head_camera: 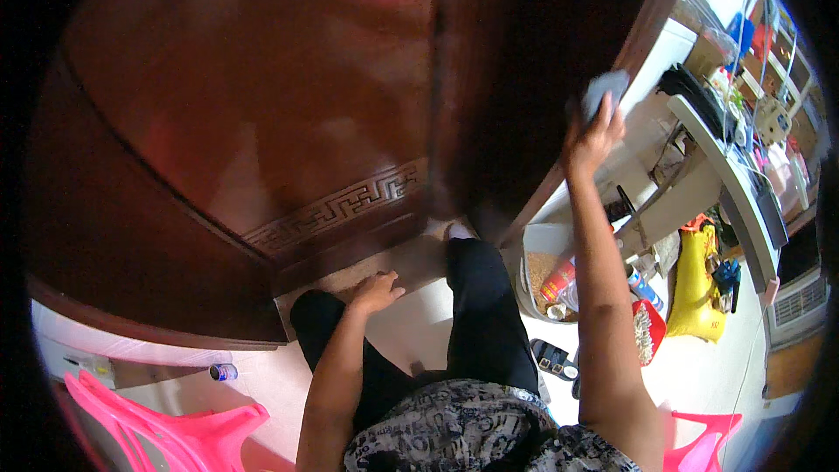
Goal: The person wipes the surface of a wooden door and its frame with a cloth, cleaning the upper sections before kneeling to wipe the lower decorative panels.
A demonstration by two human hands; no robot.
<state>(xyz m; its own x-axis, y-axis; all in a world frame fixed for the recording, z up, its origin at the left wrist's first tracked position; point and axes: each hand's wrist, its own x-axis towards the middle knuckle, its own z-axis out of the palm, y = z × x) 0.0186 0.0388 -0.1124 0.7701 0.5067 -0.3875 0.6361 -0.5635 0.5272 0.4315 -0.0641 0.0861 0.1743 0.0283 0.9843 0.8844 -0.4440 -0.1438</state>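
Observation:
My right hand [593, 144] is raised at the right and grips a grey cloth [604, 93], blurred, against or close to the edge of a dark brown wooden door frame [632, 72]. Low in front of me, my left hand [377, 292] hangs above my knee with its fingers loosely bent and nothing in it. A large glossy brown wooden door [295, 92] with a carved key-pattern band [341, 204] fills the view ahead and to the left.
At the right are a white desk [727, 183] loaded with clutter, a plastic bin [544, 242], a yellow sack [696, 288] and a red tray [645, 334]. Black sandals [554, 359] lie on the floor. Pink plastic chairs [190, 432] stand behind at both sides, with a can [223, 372] near the left one.

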